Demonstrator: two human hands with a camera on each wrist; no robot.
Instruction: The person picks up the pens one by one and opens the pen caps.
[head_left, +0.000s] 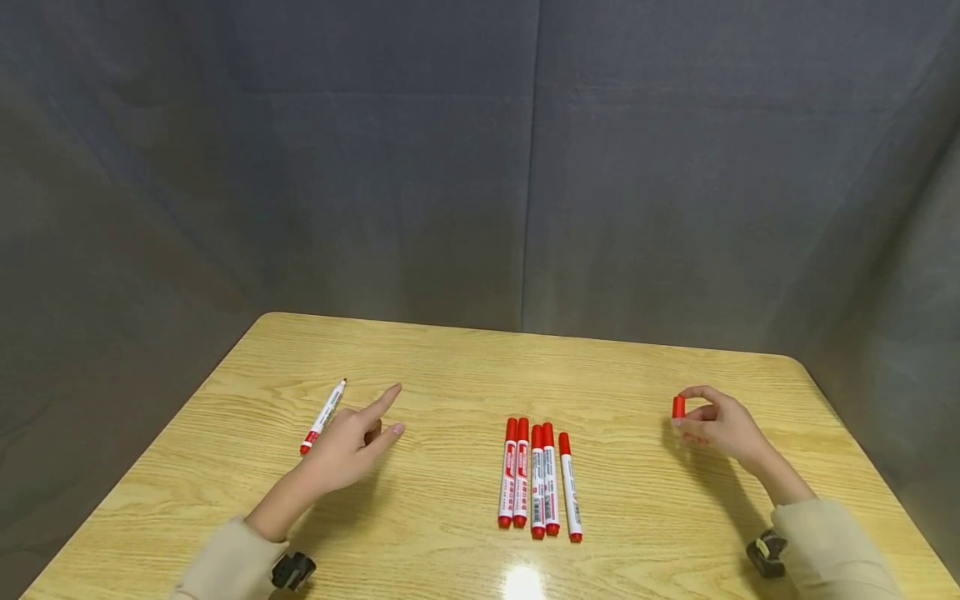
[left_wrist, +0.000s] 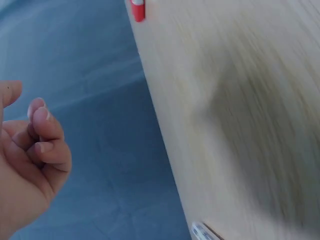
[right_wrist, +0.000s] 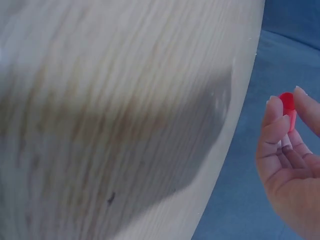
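Note:
My right hand pinches a small red marker cap between thumb and fingertips above the right side of the table. In the right wrist view, the round end of the cap shows between the fingers. On the left, my left hand hovers with index finger and thumb extended, the other fingers loosely curled, and nothing in its grasp. Just beyond it lies an uncapped white marker with its tip pointing away from me. Several capped red-and-white markers lie side by side near the table's middle.
The wood-grain table has rounded far corners. A grey curtain hangs behind it and at both sides. Dark cameras sit at both wrists, the left one near the table's front.

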